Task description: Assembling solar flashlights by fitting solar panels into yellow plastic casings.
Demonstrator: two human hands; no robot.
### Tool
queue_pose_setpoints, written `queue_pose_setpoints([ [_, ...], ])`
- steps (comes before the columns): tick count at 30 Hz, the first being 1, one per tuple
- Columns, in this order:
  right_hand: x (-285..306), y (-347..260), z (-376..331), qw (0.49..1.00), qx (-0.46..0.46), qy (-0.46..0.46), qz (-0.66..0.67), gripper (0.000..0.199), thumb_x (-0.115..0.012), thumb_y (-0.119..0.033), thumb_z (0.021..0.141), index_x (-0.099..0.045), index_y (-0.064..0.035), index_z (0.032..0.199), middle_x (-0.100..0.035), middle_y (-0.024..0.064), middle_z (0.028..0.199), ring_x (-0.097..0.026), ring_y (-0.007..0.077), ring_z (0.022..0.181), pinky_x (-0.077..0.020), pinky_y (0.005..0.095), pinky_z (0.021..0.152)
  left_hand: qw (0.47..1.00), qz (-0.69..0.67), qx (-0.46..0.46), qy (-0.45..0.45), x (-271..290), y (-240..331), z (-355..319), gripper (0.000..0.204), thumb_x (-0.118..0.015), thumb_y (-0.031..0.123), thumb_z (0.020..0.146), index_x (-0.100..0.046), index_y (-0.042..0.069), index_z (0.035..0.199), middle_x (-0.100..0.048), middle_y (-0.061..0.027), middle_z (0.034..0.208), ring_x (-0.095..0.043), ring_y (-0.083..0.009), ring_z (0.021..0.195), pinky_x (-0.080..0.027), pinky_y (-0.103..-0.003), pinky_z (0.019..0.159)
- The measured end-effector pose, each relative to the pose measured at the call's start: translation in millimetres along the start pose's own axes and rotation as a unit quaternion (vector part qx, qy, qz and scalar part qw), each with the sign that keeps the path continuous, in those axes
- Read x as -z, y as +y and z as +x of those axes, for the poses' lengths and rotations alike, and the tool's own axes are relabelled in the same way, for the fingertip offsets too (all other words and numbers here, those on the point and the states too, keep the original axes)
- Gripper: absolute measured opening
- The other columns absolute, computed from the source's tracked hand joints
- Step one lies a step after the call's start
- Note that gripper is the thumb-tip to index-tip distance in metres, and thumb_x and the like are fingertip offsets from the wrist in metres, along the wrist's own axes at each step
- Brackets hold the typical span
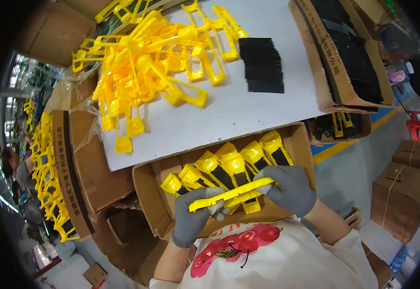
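A yellow plastic frame is held edge-on between my two grey-gloved hands, above an open cardboard box. My left hand grips its left end, fingers wrapped beneath. At its right end, my right hand is closed on the piece. Under it in the box lie several yellow frames fitted with dark panels, fanned side by side. Beyond the box, a heap of yellow frames covers the left part of the white table. A fanned stack of thin black panels lies to its right.
A carton of black sheets stands at the table's right end, with a smaller box below. Closed cartons sit on the floor at right. At left, a carton holds more yellow frames; a person is beyond it.
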State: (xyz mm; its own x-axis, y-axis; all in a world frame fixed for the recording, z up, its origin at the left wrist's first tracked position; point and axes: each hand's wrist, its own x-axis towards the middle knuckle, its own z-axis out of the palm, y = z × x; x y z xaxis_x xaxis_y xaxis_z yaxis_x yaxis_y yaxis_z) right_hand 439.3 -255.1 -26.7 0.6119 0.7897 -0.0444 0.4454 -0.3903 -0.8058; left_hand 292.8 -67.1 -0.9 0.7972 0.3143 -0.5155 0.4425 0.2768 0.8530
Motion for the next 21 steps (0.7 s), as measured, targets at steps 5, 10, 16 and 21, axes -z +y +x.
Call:
queue_pose_setpoints([
  [5, -32.3, 2.3, -13.7, 0.999, 0.027, 0.02, -0.017, 0.025, -0.072, -0.031, 0.081, -0.059, -0.0107, 0.087, -0.064, 0.004, 0.071, -0.063, 0.0236, 0.058, -0.0472, 0.0336, 0.05, 0.997, -0.022, 0.067, 0.027, 12.0, -10.5, -16.2, 0.021, -0.063, -0.002, 0.086, -0.064, -0.006, 0.107, -0.069, -0.0127, 0.092, -0.069, -0.0173, 0.073, -0.056, -0.024, 0.058],
  [10, -47.4, -0.3, -12.9, 0.999, 0.008, -0.037, 0.013, 0.022, -0.074, -0.023, 0.079, -0.063, -0.0065, 0.087, -0.066, 0.0076, 0.075, -0.064, 0.0252, 0.062, -0.0496, 0.0325, 0.054, 0.992, -0.009, 0.104, 0.07, 20.2, -12.8, -32.5, 0.021, -0.064, -0.001, 0.086, -0.063, -0.005, 0.107, -0.068, -0.0114, 0.088, -0.068, -0.016, 0.071, -0.055, -0.023, 0.057],
  [16, -39.8, -3.3, -4.0, 0.978, -0.099, -0.147, 0.109, 0.064, -0.079, -0.046, 0.069, -0.054, -0.0157, 0.119, -0.065, 0.0049, 0.083, -0.061, 0.0182, 0.063, -0.0488, 0.0302, 0.058, 0.992, 0.027, 0.126, 0.015, 86.8, 6.9, -21.2, 0.017, -0.065, -0.002, 0.083, -0.062, -0.006, 0.1, -0.067, -0.0109, 0.082, -0.068, -0.0172, 0.067, -0.056, -0.025, 0.056],
  [21, -24.5, -2.9, 8.6, 0.978, -0.133, -0.124, 0.101, 0.064, -0.079, -0.042, 0.07, -0.054, -0.0148, 0.122, -0.065, 0.0014, 0.089, -0.058, 0.0169, 0.06, -0.0489, 0.0292, 0.058, 0.884, 0.414, 0.202, -0.074, 133.7, 42.1, 11.0, 0.028, -0.073, 0.011, 0.078, -0.061, 0.0, 0.1, -0.068, -0.0102, 0.081, -0.067, -0.017, 0.063, -0.054, -0.029, 0.06],
])
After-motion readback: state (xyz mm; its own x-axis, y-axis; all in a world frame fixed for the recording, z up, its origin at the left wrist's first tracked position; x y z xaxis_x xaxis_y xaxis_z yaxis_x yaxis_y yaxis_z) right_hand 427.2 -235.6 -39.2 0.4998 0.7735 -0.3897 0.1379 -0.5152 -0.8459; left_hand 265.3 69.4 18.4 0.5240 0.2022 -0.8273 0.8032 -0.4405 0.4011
